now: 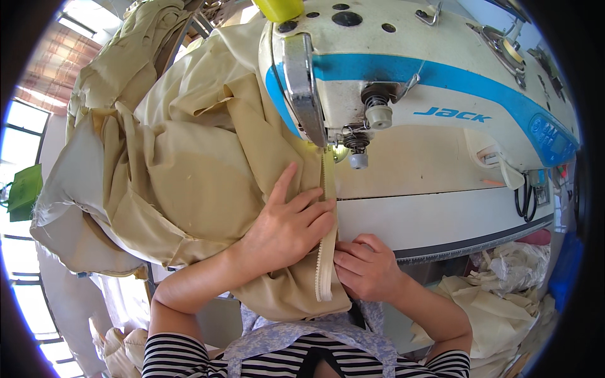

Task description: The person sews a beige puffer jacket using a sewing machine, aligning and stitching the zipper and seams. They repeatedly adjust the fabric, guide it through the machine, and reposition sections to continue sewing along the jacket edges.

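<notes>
A Jack sewing machine [406,90] stands before me, its needle area partly hidden behind the head. Under it runs a beige zipper tape [324,274] with teeth along its left side, lying along the edge of a large tan fabric piece [198,175]. My left hand [298,219] presses on the fabric and zipper just in front of the presser area, index finger stretched out. Lower down, my right hand [366,267] pinches the fabric edge beside the zipper, fingers curled. The zipper's free end hangs toward my lap.
More beige cloth [118,61] is heaped at the back left. A measuring tape strip [449,250] lines the table's front edge. Cream fabric pieces [487,312] and a clear plastic bag [515,267] lie low on the right. A yellow container [280,8] sits on the machine.
</notes>
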`<state>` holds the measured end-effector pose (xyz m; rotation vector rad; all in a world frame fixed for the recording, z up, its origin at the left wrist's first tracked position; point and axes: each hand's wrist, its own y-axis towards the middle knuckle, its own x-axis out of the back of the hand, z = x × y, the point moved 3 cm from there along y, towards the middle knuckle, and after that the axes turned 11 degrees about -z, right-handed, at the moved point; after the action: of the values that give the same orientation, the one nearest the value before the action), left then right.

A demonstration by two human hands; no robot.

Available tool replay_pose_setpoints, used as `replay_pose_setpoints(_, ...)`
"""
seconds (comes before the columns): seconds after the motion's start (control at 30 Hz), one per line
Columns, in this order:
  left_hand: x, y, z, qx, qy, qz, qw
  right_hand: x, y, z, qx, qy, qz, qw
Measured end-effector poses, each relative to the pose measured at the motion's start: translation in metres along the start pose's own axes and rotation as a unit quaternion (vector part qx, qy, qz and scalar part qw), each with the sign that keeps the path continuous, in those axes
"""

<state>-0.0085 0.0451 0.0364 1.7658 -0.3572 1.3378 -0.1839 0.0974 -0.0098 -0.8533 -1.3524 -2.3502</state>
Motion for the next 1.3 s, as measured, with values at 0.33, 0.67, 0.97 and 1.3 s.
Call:
replay_pose_setpoints(0.33,-0.016,0.010,0.027,-0.016,0.000,-0.047,0.999,0.000,0.027,-0.023,-0.013,-0.025,0.002,1.000)
replay_pose_setpoints(0.67,-0.005,0.013,0.026,-0.051,0.013,-0.050,0.997,-0.005,0.025,-0.025,0.022,-0.030,0.000,0.999)
replay_pose_setpoints(0.97,0.006,-0.006,0.006,0.014,-0.017,0.021,1.000,0.003,0.010,-0.014,0.016,-0.005,-0.002,1.000)
replay_pose_setpoints(1.3,0.004,0.001,0.011,0.008,-0.043,-0.001,0.999,0.001,0.010,-0.016,0.017,0.000,-0.007,1.000)
